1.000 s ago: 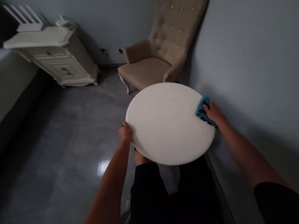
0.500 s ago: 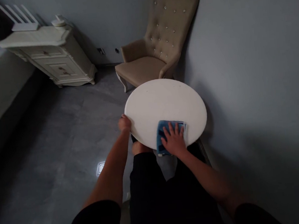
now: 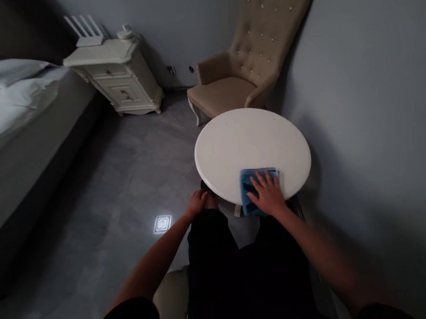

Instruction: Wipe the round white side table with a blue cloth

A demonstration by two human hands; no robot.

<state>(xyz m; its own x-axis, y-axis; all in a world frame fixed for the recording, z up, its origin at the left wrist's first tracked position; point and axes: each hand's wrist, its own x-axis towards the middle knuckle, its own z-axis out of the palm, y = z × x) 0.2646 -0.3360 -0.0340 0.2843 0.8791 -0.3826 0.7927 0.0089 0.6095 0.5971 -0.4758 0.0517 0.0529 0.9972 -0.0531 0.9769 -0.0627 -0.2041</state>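
Note:
My right hand (image 3: 267, 194) lies flat with fingers spread on a folded blue cloth (image 3: 249, 195), pressing it against the white round tabletop (image 3: 249, 145) near its front edge. Part of the cloth hangs over that edge, and a pale tag (image 3: 237, 210) shows beside it. My left hand (image 3: 197, 203) rests on my left knee, just off the table's left front rim. Its fingers are curled in, and nothing shows in them.
Behind the table stands a tan tufted armchair (image 3: 221, 95). A cream nightstand (image 3: 129, 89) holds a white router (image 3: 89, 39). At the left is a bed (image 3: 35, 132); a grey wall (image 3: 373, 87) runs close on the right. A bright square pattern (image 3: 162, 224) shows on the floor.
My left hand has let go of the table's left rim and come down onto my knee. The right hand stays on the cloth near the front edge. The view has turned left.

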